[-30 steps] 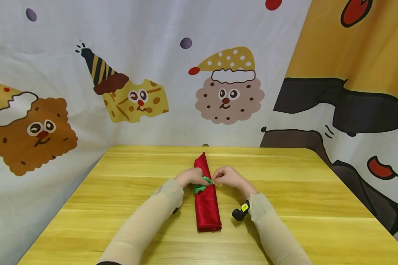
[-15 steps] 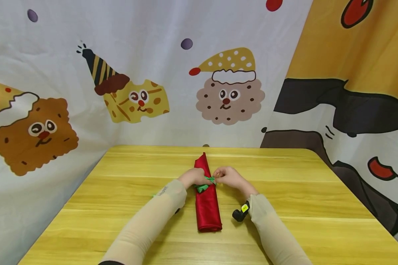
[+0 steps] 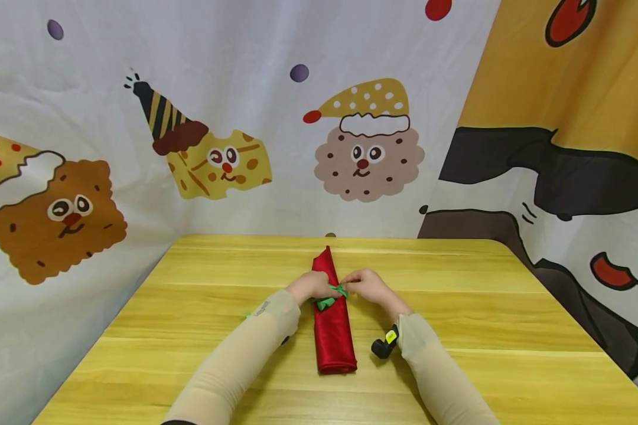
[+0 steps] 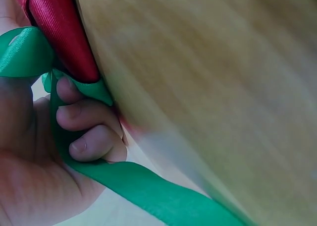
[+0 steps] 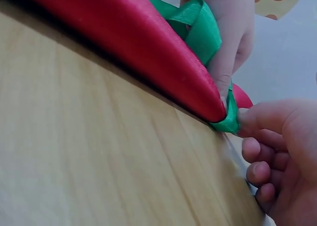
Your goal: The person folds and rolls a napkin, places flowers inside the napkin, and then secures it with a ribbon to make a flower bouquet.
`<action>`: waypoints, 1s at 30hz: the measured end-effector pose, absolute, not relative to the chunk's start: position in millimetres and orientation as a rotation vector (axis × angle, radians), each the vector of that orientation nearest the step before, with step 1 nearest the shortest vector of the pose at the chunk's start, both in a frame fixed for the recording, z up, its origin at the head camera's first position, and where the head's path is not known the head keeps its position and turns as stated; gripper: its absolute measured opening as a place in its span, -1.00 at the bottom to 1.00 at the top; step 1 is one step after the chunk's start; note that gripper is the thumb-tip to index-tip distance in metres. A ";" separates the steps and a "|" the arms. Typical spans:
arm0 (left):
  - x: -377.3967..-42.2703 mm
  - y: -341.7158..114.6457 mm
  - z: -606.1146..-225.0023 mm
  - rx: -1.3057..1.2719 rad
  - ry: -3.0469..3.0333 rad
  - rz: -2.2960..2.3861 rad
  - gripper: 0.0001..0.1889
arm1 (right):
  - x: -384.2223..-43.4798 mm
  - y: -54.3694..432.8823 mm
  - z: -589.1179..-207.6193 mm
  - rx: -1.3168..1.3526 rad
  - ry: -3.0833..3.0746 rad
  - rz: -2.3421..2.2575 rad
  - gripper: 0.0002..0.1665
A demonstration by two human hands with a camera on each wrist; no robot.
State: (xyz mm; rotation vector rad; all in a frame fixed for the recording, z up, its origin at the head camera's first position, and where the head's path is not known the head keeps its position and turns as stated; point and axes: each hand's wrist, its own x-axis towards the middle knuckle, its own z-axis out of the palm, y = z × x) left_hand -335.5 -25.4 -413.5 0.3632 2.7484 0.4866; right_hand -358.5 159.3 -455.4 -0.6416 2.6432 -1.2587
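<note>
A rolled red satin cloth (image 3: 335,342) lies lengthwise on the table, with a green ribbon (image 3: 326,303) around its middle. My left hand (image 3: 312,285) is over the roll's left side. In the left wrist view its fingers (image 4: 91,114) curl round the ribbon (image 4: 143,184), and a long tail trails away below. From the right side, my right hand (image 3: 369,285) pinches the ribbon close against the roll, thumb and forefinger together in the right wrist view. A loop of ribbon (image 5: 203,35) stands above the cloth there. The knot area is partly hidden by my left hand.
The wooden table (image 3: 457,330) extends to both sides of the roll. A bit of green ribbon (image 3: 248,316) shows beyond my left sleeve. Behind the table hangs a printed curtain (image 3: 276,218). A black wrist camera (image 3: 385,343) sits below my right wrist.
My left hand has shifted slightly right, over the ribbon. A ribbon end now shows left of the left sleeve. The right hand stays at the roll's right side; the cloth is nearly still.
</note>
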 end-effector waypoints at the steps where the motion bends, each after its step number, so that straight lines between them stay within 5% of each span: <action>1: -335.3 -25.0 -413.8 0.368 2.750 0.483 -0.51 | -357.6 158.6 -455.9 -0.622 2.656 -1.261 -0.78; 15: -345.3 -38.7 -418.7 0.459 2.596 0.727 -0.39 | -357.9 156.5 -455.6 -0.519 2.677 -1.348 -0.81; 30: -343.0 -80.4 -404.8 0.496 2.331 1.067 -0.70 | -356.0 170.2 -449.5 -0.350 2.430 -1.689 -0.77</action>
